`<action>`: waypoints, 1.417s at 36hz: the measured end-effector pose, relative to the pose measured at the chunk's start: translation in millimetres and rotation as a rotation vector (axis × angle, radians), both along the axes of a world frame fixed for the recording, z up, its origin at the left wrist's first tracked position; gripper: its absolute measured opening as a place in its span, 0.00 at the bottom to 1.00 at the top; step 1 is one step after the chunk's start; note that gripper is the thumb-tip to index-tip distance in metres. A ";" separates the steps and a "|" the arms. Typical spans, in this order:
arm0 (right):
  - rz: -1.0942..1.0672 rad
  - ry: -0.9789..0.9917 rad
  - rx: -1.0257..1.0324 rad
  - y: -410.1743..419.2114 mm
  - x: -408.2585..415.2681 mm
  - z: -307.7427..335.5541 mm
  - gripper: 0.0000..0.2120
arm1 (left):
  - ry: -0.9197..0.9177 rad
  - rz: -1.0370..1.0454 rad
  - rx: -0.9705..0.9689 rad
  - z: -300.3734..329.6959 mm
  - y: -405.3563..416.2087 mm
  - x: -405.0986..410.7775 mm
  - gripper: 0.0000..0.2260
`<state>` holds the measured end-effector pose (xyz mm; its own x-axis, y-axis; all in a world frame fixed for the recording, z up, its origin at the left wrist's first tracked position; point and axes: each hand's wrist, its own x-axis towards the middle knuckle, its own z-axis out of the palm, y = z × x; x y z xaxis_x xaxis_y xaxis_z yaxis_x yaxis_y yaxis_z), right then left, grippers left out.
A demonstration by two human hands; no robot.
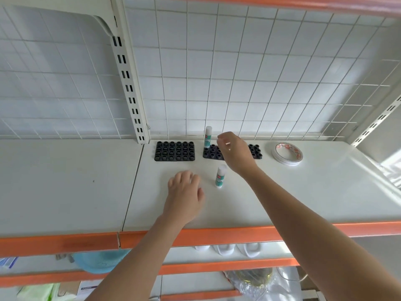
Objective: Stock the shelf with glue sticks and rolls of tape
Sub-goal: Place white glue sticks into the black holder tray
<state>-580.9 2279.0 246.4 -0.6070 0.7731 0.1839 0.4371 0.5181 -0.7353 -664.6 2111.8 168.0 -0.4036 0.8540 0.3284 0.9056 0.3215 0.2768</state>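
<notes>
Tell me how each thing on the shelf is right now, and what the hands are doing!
Glue stick in the tray: upright, capped, in a corner socket.
Loose glue stick: upright on the shelf, capped.
Left tray: every socket empty.
Right tray: holds one stick, partly hidden by the hand.
Tape roll: lying flat.
Left hand: resting flat on the shelf.
Right hand: over the right tray, fingers curled, holding nothing visible.

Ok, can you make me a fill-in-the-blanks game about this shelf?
1. The number of glue sticks standing up is ____: one in a tray, one loose.
2. The black trays have round ____ for the sticks.
3. The tape roll lies to the ____ of the trays.
4. The left hand rests on the ____.

Missing words: two; holes; right; shelf.
</notes>
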 end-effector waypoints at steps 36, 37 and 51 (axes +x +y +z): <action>-0.035 0.313 -0.287 -29.7 32.4 -25.4 0.09 | -0.007 0.021 0.068 -5.0 0.4 0.0 0.06; -0.068 0.333 -0.300 -27.2 29.9 -23.8 0.09 | -0.006 0.023 0.071 -5.3 0.5 0.1 0.06; -0.197 0.246 0.053 -3.6 -16.7 -12.2 0.03 | -0.025 0.021 0.054 -1.9 -0.9 1.4 0.06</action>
<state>-597.7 2275.4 234.1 -0.3789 0.8567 0.3499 0.3457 0.4818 -0.8052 -663.2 2110.9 166.1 -0.4300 0.8264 0.3635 0.8913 0.3244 0.3167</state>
